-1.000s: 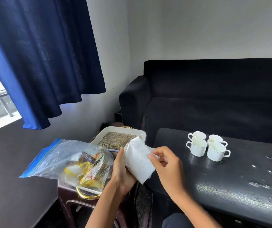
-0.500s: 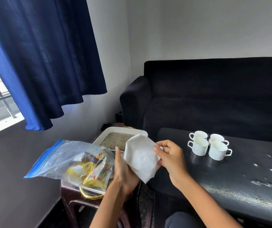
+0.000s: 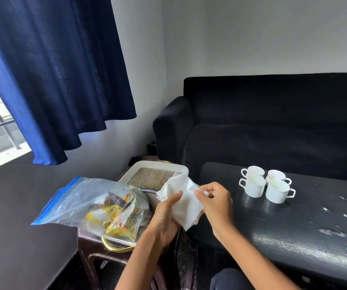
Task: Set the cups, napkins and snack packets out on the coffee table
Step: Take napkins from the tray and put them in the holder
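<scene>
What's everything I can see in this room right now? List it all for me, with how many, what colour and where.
cups: four, white, clustered on the coffee table
coffee table: one, black, right foreground
napkins: a white bunch, held in both hands
snack packets: several, mostly yellow, inside the bag
bag: one, clear with blue strip, on the tray's near end
tray: one, white with woven mat, on the side table
side table: one, dark brown, left of the coffee table
sofa: one, black, behind the table
curtain: one, blue, left
left hand: grips the napkins
right hand: pinches the napkins

white cups (image 3: 266, 184), white napkins (image 3: 182, 200), black sofa (image 3: 273, 122)
</scene>
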`<state>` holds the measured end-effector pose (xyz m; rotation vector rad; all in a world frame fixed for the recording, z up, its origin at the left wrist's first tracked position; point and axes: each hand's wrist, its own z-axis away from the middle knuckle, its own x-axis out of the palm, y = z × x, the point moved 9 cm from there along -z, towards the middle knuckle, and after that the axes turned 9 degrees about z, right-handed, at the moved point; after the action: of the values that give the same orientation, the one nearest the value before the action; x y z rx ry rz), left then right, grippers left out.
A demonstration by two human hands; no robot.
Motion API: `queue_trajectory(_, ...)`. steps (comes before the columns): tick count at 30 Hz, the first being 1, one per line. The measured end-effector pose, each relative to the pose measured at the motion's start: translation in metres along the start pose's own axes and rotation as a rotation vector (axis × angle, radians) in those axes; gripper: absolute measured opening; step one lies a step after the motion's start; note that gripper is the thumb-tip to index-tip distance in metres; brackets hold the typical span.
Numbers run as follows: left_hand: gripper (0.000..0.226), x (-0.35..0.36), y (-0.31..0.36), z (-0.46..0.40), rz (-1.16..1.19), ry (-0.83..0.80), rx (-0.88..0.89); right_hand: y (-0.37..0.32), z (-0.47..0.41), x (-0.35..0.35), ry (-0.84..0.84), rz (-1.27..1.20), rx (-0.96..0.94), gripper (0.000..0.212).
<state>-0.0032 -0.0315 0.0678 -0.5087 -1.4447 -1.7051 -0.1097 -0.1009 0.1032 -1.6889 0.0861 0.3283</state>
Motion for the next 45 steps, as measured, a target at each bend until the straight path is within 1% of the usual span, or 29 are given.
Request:
queue_trajectory(2, 0.024, -0.005, 0.005, 0.0, -0.013, 0.075, 0.046, 0.003, 0.0, 0.003, -0.026, 0.012, 0.016, 0.01)
queue_trajectory(5, 0.018, -0.009, 0.011, 0.002, 0.007, 0.124, 0.083, 0.008, -0.003, 0.003, -0.049, 0.042, 0.024, 0.011)
queue_trajectory(9, 0.013, -0.016, 0.012, 0.004, -0.002, 0.209, 0.091, 0.013, -0.009, -0.013, 0.036, 0.076, 0.029, 0.013)
queue_trajectory(12, 0.01, -0.015, 0.012, 0.004, -0.01, 0.204, 0.093, 0.011, -0.014, -0.019, 0.058, 0.036, 0.024, 0.013)
queue_trajectory(14, 0.008, -0.014, 0.011, 0.004, -0.03, 0.189, 0.098, 0.007, -0.016, -0.014, -0.028, 0.044, 0.007, 0.016)
queue_trajectory(16, 0.01, -0.013, 0.012, 0.003, -0.058, 0.159, 0.102, 0.001, -0.016, -0.001, -0.182, 0.079, -0.02, 0.033)
queue_trajectory(18, 0.019, -0.01, 0.011, 0.002, -0.082, 0.104, 0.102, -0.002, -0.013, 0.012, -0.35, 0.126, -0.023, 0.05)
queue_trajectory(20, 0.025, -0.009, 0.01, 0.001, -0.095, 0.079, 0.088, -0.002, -0.01, 0.023, -0.497, 0.178, -0.001, 0.059)
queue_trajectory(22, 0.028, -0.009, 0.007, 0.002, -0.102, 0.077, 0.061, -0.002, -0.006, 0.028, -0.596, 0.209, 0.006, 0.053)
queue_trajectory(24, 0.034, -0.009, 0.005, 0.005, -0.112, 0.09, 0.037, -0.002, -0.005, 0.028, -0.623, 0.214, -0.005, 0.037)
queue_trajectory(26, 0.041, -0.012, 0.002, 0.008, -0.149, 0.129, 0.019, -0.003, -0.005, 0.023, -0.612, 0.233, -0.04, 0.015)
queue_trajectory(27, 0.046, -0.014, 0.0, 0.01, -0.178, 0.153, 0.01, -0.003, -0.004, 0.018, -0.599, 0.249, -0.056, 0.01)
queue_trajectory(30, 0.062, -0.013, -0.003, 0.012, -0.24, 0.209, 0.021, -0.003, -0.004, 0.003, -0.54, 0.287, -0.09, 0.018)
queue_trajectory(32, 0.065, -0.006, -0.005, 0.011, -0.243, 0.197, 0.064, -0.002, -0.006, -0.01, -0.477, 0.321, -0.121, 0.015)
queue_trajectory(34, 0.062, 0.009, -0.012, 0.011, -0.239, 0.151, 0.071, 0.0, -0.01, -0.026, -0.401, 0.343, -0.138, 0.01)
queue_trajectory(36, 0.056, 0.021, -0.022, 0.013, -0.248, 0.152, 0.062, 0.002, -0.014, -0.041, -0.335, 0.344, -0.142, 0.006)
queue_trajectory(38, 0.041, 0.028, -0.029, 0.015, -0.282, 0.199, 0.101, 0.003, -0.016, -0.057, -0.274, 0.349, -0.147, 0.007)
queue_trajectory(40, 0.022, 0.035, -0.033, 0.016, -0.378, 0.237, 0.166, 0.003, -0.018, -0.073, -0.233, 0.362, -0.161, 0.006)
queue_trajectory(41, 0.017, 0.038, -0.036, 0.017, -0.422, 0.244, 0.186, 0.003, -0.019, -0.079, -0.221, 0.369, -0.172, 0.006)
queue_trajectory(42, 0.018, 0.043, -0.041, 0.017, -0.453, 0.243, 0.196, 0.004, -0.02, -0.087, -0.209, 0.373, -0.181, 0.006)
queue_trajectory(45, 0.036, 0.061, -0.059, 0.014, -0.526, 0.237, 0.224, 0.008, -0.022, -0.109, -0.173, 0.398, -0.204, 0.006)
